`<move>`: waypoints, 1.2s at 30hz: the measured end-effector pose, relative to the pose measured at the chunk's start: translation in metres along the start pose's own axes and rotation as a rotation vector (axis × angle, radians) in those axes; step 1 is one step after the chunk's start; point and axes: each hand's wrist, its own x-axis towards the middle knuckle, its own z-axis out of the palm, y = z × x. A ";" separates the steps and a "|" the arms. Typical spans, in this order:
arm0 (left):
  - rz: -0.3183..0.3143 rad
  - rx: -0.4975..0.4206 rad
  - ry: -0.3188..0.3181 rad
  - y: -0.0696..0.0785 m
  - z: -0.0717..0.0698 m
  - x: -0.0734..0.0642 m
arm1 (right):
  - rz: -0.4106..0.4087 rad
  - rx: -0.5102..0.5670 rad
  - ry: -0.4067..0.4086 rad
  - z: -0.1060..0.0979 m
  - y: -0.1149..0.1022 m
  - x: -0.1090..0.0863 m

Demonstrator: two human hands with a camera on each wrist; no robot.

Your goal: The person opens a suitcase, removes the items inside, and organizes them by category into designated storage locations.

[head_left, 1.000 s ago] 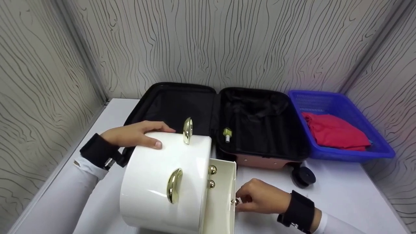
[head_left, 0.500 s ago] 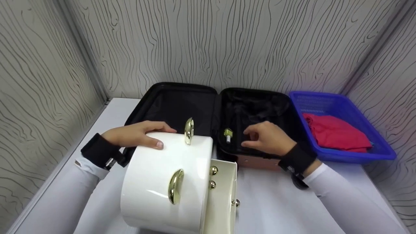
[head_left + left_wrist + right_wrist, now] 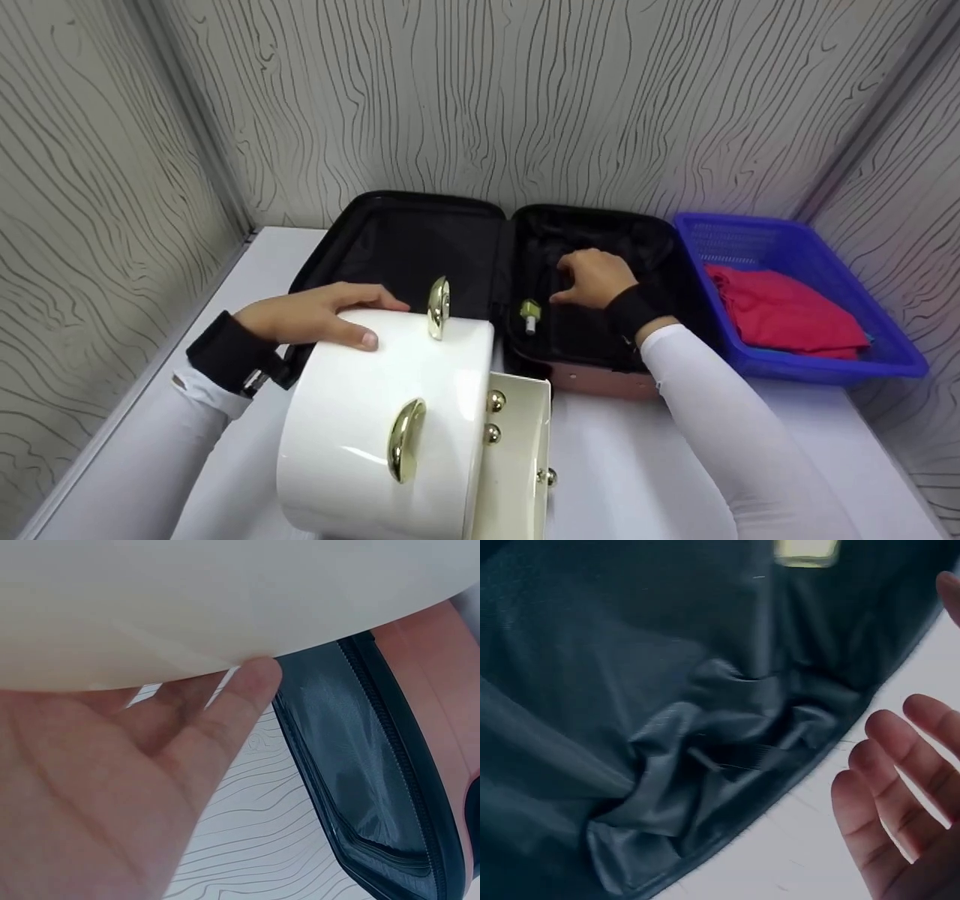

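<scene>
My left hand rests on the rounded back edge of a white box with gold handles. Its thumb lies along the box's curved top, and in the left wrist view the fingertips touch the white side. A drawer with a round gold knob stands pulled out at the box's right. Over the right half of an open suitcase is my right hand, holding nothing, its fingers loose and apart in the right wrist view. Left of it, a small yellow-green bottle with a pale cap lies in the suitcase.
The suitcase's other half, a black-lined lid, lies flat behind the box. At the far right sits a blue plastic basket with folded red cloth inside. Patterned panels wall in the white table.
My right hand has let go of the drawer knob and moved up and away, over the suitcase's right half. My left hand and the box stay put.
</scene>
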 end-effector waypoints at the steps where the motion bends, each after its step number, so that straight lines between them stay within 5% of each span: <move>1: 0.002 0.000 -0.001 0.000 0.000 0.000 | -0.001 -0.012 -0.012 0.005 0.000 0.002; 8: -0.001 -0.006 -0.006 0.004 0.004 0.002 | -0.086 -0.054 -0.074 0.032 -0.006 0.009; 16: -0.004 0.002 -0.027 0.009 0.004 0.008 | -0.099 -0.132 -0.295 0.042 -0.020 -0.004; 23: -0.002 0.013 -0.020 0.008 0.003 0.007 | -0.186 -0.170 -0.204 0.052 -0.016 -0.002; 30: -0.006 0.007 -0.025 0.007 0.002 0.007 | -0.257 -0.086 -0.117 0.060 -0.012 -0.001; 36: -0.002 -0.017 -0.027 0.005 0.002 0.007 | -0.235 0.027 -0.091 0.035 -0.016 -0.008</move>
